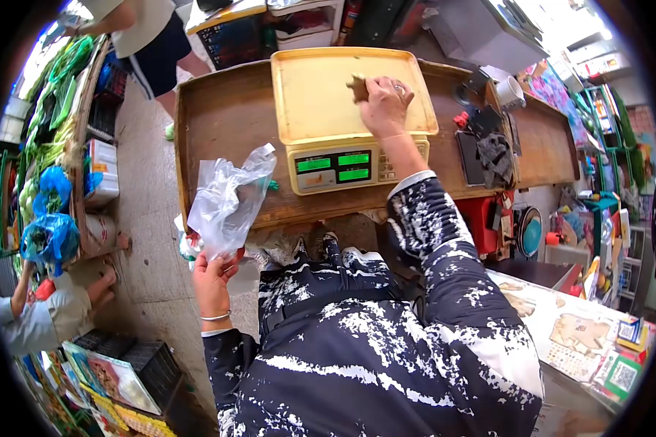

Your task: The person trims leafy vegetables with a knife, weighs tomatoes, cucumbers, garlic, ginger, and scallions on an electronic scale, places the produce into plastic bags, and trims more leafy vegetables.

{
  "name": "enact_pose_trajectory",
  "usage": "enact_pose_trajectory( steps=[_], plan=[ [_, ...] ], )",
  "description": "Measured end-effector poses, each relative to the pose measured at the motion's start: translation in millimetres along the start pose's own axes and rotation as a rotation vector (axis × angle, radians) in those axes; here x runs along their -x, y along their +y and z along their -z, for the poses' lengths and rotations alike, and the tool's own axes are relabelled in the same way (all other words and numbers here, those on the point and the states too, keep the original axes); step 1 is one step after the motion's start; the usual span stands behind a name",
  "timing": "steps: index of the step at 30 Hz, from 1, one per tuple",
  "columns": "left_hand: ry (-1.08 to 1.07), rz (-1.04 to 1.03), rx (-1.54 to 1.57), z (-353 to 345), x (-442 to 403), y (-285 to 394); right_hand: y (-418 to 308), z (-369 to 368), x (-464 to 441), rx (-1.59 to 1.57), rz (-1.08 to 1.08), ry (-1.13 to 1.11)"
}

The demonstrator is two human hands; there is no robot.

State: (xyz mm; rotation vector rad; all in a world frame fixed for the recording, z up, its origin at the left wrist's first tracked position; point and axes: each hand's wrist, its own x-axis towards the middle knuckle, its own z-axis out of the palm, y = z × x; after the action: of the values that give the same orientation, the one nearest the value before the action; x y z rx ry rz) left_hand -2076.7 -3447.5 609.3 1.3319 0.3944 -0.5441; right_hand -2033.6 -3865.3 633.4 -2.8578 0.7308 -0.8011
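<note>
My left hand [213,280] is closed on the lower end of a clear plastic bag [229,200], which stands up crumpled at the left front edge of the wooden table. My right hand [388,105] reaches over the yellow tray [317,95] of a weighing scale [295,162]. Its fingers are wrapped round a small brownish piece [358,88], whose kind I cannot make out. Whether that piece touches the tray is unclear. Green digits glow on the scale's display [353,159], too small to read.
The wooden table [219,109] has raised edges. On its right side lie a dark cloth [494,156], a black tablet-like object [469,156] and a white mug [509,91]. Vegetables and blue bags [47,237] fill the left stand. Two other people [142,33] are at the left.
</note>
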Motion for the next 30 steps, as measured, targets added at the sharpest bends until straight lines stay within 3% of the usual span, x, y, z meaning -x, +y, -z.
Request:
enact_pose_trajectory(
  steps=[2, 7, 9, 11, 14, 15, 17, 21, 24, 27, 30],
  plan=[
    [-0.02, -0.011, 0.006, -6, -2, 6, 35, 3, 6, 0.067, 0.021, -0.257],
    [-0.013, -0.031, 0.047, -13, -11, 18, 99, 42, 31, -0.062, -0.005, -0.052],
    [-0.027, -0.026, 0.045, -16, -15, 21, 124, 41, 64, -0.154, -0.326, 0.088],
    [-0.011, -0.041, 0.057, -15, -18, 19, 136, 23, 102, -0.289, -0.614, -0.056],
    [-0.013, -0.034, 0.046, -15, -20, 20, 115, 7, 132, -0.993, -0.887, -0.153],
    [-0.008, -0.032, 0.043, -16, -20, 21, 108, 8, 132, -0.971, -0.827, -0.207],
    [-0.014, -0.032, 0.049, -17, -19, 22, 101, -7, 137, -0.619, -0.853, -0.149],
    [-0.007, -0.03, 0.044, -17, -19, 22, 104, -10, 140, -0.963, -0.868, -0.131],
    [-0.007, -0.032, 0.042, -15, -18, 23, 106, -20, 140, -0.623, -0.829, -0.193],
    [0.003, -0.028, 0.051, -10, -17, 20, 94, -4, 131, -0.402, -0.93, -0.277],
    [0.02, -0.037, 0.057, -7, -17, 20, 90, 20, 112, -0.36, -0.761, 0.042]
  ],
)
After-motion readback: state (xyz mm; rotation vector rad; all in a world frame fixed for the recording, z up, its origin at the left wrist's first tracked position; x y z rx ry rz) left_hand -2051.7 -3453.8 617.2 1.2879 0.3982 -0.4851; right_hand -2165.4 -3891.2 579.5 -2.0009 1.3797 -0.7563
